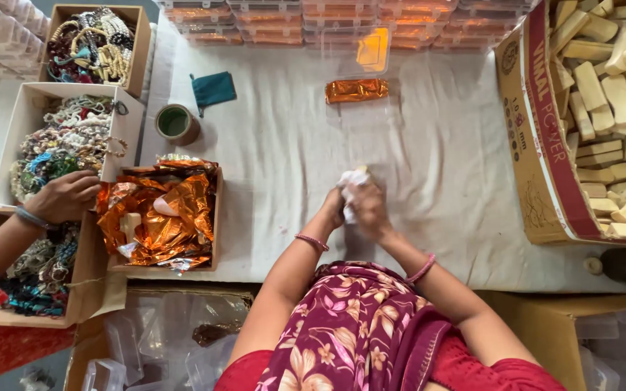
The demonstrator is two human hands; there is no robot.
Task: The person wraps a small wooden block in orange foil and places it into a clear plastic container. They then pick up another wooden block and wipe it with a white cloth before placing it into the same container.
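Both hands together at table centre: left hand [332,210] and right hand [371,211] closed around a small pale block [360,174] partly covered by white cloth or tissue [347,190], fingers curled tight on it, block end poking out above the knuckles. Looks like mid-wipe or mid-wrap; cannot tell which. Lying on the white table cloth [436,159] ahead: one foil-wrapped orange bar [356,90], finished by the look of it, plus a clear plastic case [372,51] with orange inside. Stacked clear cases with orange contents [342,18] lined up along the far edge, so a good batch judged done. Still plenty left: big cardboard box [537,145] on the right full of bare pale wooden blocks [610,94]. Box of crumpled orange foil sheets [161,213] to the left, one unwrapped block resting in it. Also a tape roll [176,123] and a small teal pouch [213,88] nearby. Far left, another person's hand [63,197] resting on a box of mixed bead bracelets [59,141]; separate work. Overall judged early-to-middle on this piece, foil not yet on it.
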